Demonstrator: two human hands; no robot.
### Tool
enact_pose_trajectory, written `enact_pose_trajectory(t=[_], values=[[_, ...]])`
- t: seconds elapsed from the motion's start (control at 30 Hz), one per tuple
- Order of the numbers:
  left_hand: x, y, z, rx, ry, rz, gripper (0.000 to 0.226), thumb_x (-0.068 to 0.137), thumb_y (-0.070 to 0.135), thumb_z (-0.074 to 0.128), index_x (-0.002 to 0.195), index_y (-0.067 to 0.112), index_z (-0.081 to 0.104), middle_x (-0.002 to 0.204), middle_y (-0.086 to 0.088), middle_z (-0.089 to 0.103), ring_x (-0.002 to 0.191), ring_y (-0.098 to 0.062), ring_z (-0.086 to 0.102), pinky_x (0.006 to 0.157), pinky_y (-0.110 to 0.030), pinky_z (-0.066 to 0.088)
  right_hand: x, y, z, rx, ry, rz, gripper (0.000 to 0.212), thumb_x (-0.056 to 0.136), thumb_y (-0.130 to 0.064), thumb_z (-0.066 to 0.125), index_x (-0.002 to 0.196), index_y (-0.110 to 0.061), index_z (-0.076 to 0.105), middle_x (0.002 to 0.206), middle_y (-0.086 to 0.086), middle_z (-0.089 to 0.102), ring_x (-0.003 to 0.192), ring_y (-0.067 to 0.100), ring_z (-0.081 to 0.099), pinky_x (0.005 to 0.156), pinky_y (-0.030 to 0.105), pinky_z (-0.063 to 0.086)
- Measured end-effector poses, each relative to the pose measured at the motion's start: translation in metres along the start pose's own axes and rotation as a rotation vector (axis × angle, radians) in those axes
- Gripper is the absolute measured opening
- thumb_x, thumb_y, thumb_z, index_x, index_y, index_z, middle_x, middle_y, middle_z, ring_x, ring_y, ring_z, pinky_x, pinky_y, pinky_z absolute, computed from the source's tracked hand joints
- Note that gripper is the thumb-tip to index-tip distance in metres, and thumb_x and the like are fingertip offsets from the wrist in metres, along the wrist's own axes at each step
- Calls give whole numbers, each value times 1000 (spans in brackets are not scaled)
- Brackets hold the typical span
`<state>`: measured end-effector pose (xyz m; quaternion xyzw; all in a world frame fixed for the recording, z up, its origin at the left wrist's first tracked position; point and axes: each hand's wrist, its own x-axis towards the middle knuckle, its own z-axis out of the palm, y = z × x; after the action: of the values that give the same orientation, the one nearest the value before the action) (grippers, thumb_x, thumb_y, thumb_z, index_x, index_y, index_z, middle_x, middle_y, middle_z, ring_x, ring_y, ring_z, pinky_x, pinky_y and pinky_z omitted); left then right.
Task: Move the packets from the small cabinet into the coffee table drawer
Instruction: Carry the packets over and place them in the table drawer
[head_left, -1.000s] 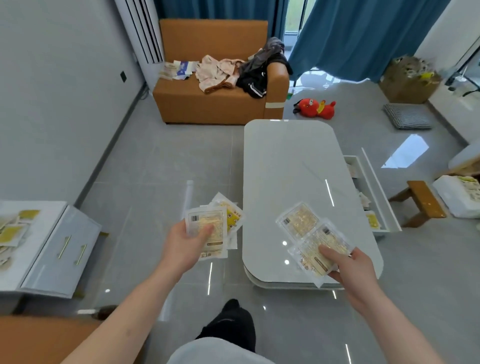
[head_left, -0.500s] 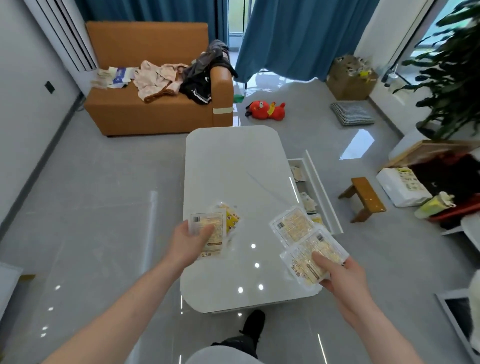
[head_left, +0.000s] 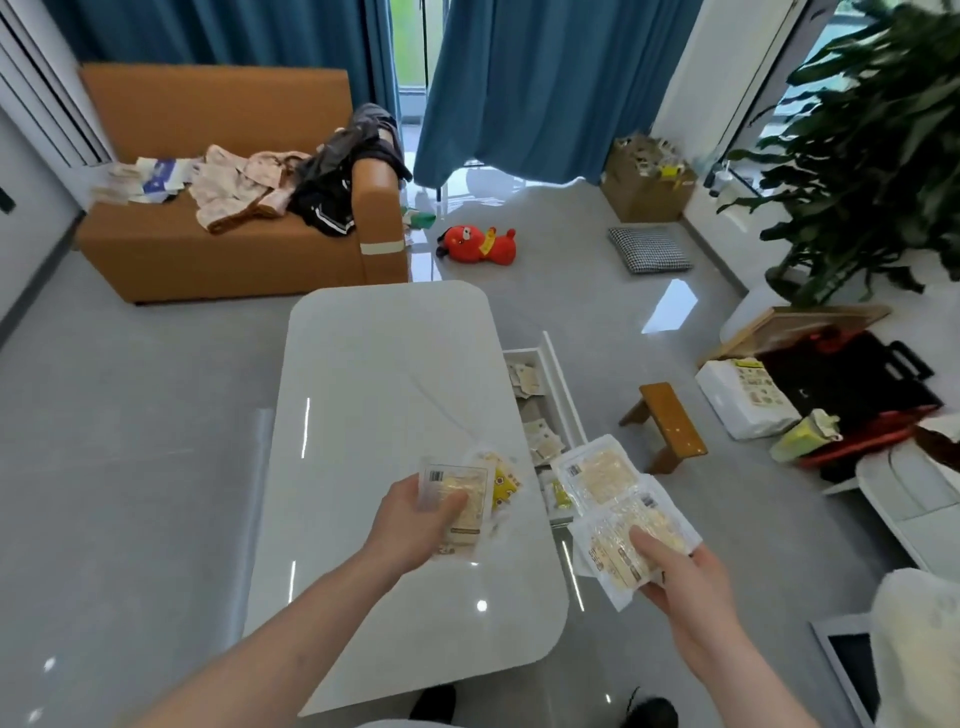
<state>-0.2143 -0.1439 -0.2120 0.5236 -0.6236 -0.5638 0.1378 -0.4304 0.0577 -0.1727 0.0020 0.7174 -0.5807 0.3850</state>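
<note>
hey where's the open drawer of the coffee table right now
In the head view, the open drawer sticks out from the coffee table's right side, beside the wooden stool, just beyond the packets in the right hand.

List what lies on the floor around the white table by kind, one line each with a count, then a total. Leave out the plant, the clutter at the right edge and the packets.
Red plush toy: 1
Checked cushion: 1
Wooden stool: 1
Cardboard box: 1
Orange sofa: 1
Total: 5
</note>
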Motion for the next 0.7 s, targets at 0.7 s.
enact_pose_trajectory(t=[0.7], values=[[46,86,227,-219,325,-282,16,92,32,71,106,24,71,93,4,77,84,-14,74,67,-28,57,267,-117,-155,-162,-263,133,31,91,-8,72,121,-16,66,110,4,77,98,25,75,83,43,61]])
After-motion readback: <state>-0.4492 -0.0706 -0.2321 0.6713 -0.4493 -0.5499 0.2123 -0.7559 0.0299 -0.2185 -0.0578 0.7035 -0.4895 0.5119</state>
